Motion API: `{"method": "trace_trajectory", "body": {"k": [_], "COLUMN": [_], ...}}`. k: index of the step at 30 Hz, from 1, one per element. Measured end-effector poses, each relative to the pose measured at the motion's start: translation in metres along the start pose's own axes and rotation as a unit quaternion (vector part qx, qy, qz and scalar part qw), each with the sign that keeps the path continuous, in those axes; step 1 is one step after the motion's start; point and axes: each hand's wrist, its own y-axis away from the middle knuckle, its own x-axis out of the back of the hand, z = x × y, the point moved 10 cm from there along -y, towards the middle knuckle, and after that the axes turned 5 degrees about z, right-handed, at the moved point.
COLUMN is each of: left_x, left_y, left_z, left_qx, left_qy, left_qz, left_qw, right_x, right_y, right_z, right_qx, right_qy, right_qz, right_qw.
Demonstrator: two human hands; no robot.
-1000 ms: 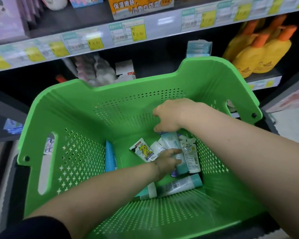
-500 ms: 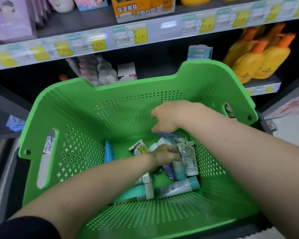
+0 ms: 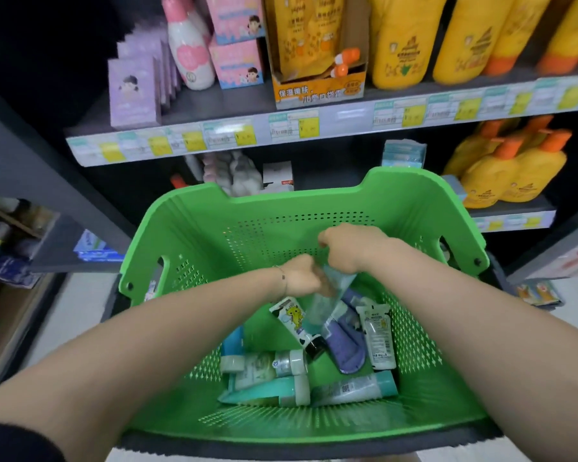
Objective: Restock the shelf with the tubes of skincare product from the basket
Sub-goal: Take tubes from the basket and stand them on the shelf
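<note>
Left hand point(image 3: 300, 277) and right hand point(image 3: 347, 249) meet inside the green basket point(image 3: 194, 235), a pale blue tube point(image 3: 327, 303) hanging between them.
The left hand is clenched round the tube's upper end. The right hand curls just above and touches it, though whether it grips cannot be told. The tube is soft, pale blue, blurred and tilted, with its lower end over the other tubes point(image 3: 354, 389) on the basket floor: a white one with a yellow cartoon creature, a purple one, several white ones with teal caps. Beyond the basket, a shelf point(image 3: 347, 119) carries price tags.
</note>
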Motion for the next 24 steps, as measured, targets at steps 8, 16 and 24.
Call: {"method": "trace_trajectory", "body": {"k": [8, 16, 24], "left_x": [0.079, 0.153, 0.211], "left_y": [0.043, 0.102, 0.143], "left_z": [-0.003, 0.058, 0.094], "left_qx": [-0.045, -0.200, -0.265], "left_qy": [0.085, 0.087, 0.144], "left_qz": [0.131, 0.213, 0.294], "left_qw": [0.987, 0.952, 0.907], "right_x": [0.018, 0.040, 0.117], "right_y": [0.002, 0.021, 0.037], "right_z": [0.010, -0.032, -0.035], "right_qx": [-0.028, 0.052, 0.065], "right_qy": [-0.214, -0.384, -0.483], "right_qz": [0.045, -0.008, 0.090], "right_qw": [0.975, 0.922, 0.868]}}
